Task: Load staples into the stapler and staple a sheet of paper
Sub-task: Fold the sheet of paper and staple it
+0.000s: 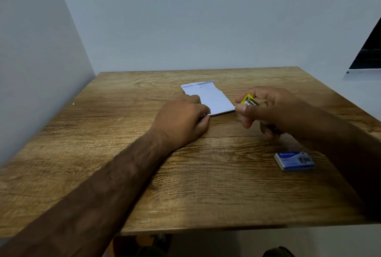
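A folded white sheet of paper (210,96) lies on the wooden table (123,164), past its middle. My left hand (183,120) rests on the table with its fingers pinched on the paper's near left corner. My right hand (266,108) hovers just right of the paper and grips a small yellow and metal stapler (249,100), whose nose pokes out between thumb and fingers toward the paper's near right corner. Most of the stapler is hidden inside the hand. A small blue staple box (293,160) lies shut on the table, nearer to me on the right.
Pale walls close in the table at the back and the left. A dark window opening (369,50) shows at the far right. The table's near edge runs below my forearms, with dark shapes on the floor beneath.
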`<state>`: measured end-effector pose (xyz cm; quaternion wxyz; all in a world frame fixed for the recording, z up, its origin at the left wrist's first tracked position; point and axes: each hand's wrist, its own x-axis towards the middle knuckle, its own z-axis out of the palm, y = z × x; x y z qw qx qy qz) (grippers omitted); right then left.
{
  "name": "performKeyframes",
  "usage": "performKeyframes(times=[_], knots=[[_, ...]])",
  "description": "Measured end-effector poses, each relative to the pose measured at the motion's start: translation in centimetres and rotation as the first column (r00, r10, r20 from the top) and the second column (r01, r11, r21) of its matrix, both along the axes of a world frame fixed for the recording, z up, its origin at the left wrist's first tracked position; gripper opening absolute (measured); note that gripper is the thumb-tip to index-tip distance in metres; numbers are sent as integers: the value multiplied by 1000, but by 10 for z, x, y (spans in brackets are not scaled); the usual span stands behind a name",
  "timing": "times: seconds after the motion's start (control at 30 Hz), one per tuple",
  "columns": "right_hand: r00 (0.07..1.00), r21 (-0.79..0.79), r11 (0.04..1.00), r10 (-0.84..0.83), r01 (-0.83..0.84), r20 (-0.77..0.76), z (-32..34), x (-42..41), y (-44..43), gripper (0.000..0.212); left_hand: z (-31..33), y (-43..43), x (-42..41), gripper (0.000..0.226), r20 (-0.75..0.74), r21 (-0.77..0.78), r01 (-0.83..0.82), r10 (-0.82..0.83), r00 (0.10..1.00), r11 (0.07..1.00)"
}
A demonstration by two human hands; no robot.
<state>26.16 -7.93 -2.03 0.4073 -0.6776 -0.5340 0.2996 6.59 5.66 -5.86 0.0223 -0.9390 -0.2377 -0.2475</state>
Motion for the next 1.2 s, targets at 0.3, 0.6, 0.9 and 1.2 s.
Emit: performKeyframes(times=[0.3,0.6,0.9,1.2], knots=[[550,21,993,-83,118,831,-16,-3,9,42,-2,-1,3,29,11,-3,11,-11,1000,1000],[305,171,985,-164,4,938,-21,-4,21,48,3,-13,7,27,23,109,22,-25,999,994],[157,227,971,-212,-80,965,-24,-10,33,39,7,-19,7,29,26,174,44,-49,998,984],[17,150,979,-149,-140,989,-21,-13,35,34,8,-21,6,25,38,189,43,-51,998,981]])
